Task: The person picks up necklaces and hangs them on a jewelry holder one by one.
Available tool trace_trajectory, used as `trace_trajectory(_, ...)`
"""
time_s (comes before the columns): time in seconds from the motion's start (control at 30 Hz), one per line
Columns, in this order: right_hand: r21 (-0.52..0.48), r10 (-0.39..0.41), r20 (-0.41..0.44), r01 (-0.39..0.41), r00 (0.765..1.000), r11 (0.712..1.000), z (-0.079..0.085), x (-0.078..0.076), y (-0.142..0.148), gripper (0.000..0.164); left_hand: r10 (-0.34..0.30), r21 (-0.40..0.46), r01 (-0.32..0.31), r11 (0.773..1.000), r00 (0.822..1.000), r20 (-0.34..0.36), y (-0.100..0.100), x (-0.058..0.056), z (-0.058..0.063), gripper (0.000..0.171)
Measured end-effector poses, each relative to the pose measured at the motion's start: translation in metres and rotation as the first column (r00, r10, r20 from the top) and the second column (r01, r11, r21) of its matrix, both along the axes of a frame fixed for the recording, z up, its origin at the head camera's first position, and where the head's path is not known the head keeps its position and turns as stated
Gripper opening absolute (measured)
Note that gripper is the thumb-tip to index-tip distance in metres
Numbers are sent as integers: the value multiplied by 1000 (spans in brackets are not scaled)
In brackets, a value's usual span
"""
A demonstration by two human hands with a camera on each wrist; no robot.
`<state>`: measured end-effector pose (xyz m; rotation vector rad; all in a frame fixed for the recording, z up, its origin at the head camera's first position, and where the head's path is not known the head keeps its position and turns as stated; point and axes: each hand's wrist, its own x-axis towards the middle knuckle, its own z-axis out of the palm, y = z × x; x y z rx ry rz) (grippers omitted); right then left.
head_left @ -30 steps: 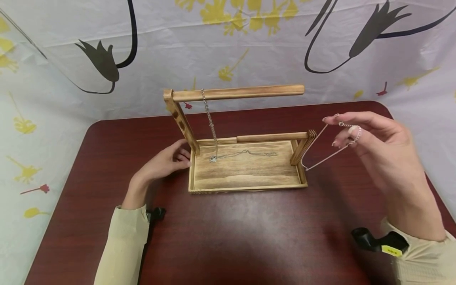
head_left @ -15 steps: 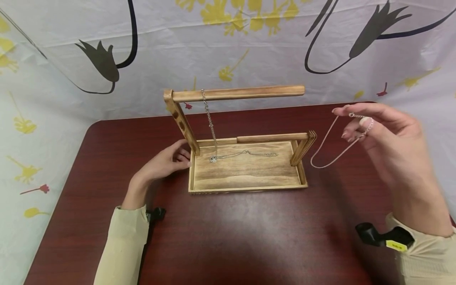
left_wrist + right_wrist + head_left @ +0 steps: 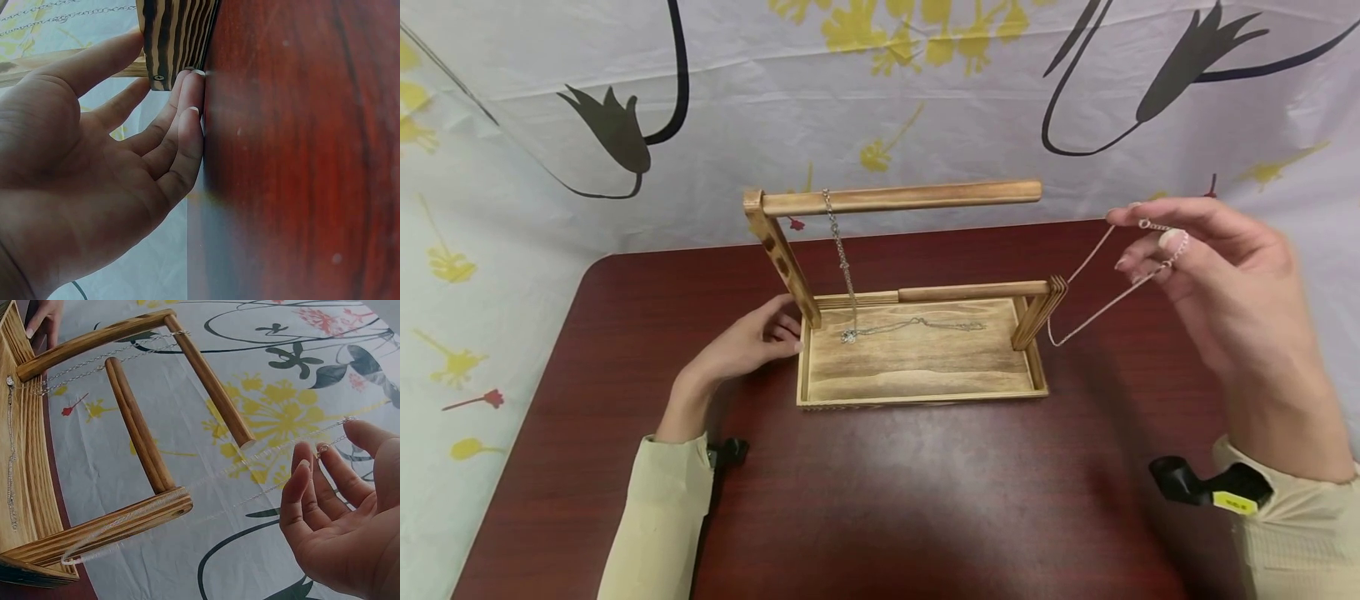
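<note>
Silvery chain (image 3: 1108, 307), dark-striped wooden stand (image 3: 178, 42)

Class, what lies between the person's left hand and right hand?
In the head view: the wooden stand, a silver chain hanging from its upper bar, and, nearer the right hand, the necklace loop it holds.

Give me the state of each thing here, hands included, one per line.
Left hand: touching the end of the wooden tray.
Right hand: raised, holding the thin chain.
Thin chain: dangling in a long loop.
Hanging chain: draped over the upper bar.
Chain in the tray: lying lengthwise.
Wooden tray: resting flat on the table.
</note>
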<state>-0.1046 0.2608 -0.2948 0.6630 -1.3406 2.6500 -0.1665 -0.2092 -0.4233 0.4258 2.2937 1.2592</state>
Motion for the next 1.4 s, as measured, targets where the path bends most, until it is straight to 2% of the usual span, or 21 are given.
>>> trace_trajectory(0.17, -4, -29, 13, 29, 1000, 1000, 3, -6, -1, 30, -5, 3, 5, 1000, 1000, -6, -1, 0, 0, 73)
trace_trajectory(0.3, 37, -71, 27, 70, 997, 997, 6, -12, -2, 29, -4, 3, 4, 1000, 1000, -5, -1, 0, 0, 74)
trace_trajectory(0.47, 74, -78, 43, 74, 996, 995, 9, -18, -4, 30, -7, 2, 7, 1000, 1000, 0, -1, 0, 0, 74)
trace_trajectory(0.73, 107, -82, 125, 69, 989, 992, 17, -34, -13, 30, 6, -3, -6, 1000, 1000, 9, -1, 1, 1, 74)
trace_trajectory(0.87, 143, -119, 97, 105, 988, 984, 20, -42, -20, 28, 5, -6, -5, 1000, 1000, 5, 0, 0, 0, 75)
trace_trajectory(0.97, 138, -129, 99, 115, 987, 984, 23, -47, -22, 27, 0, -8, 0, 1000, 1000, 0, 0, -1, 0, 75)
trace_trajectory(1.13, 89, -102, 165, 88, 981, 992, 29, -53, -22, 25, 0, -4, 0, 1000, 1000, 4, 0, -1, 1, 74)
trace_trajectory(1.4, 84, -87, 168, 73, 982, 994, 32, -60, -25, 25, -5, 3, 5, 1000, 1000, 3, 0, 0, 1, 74)
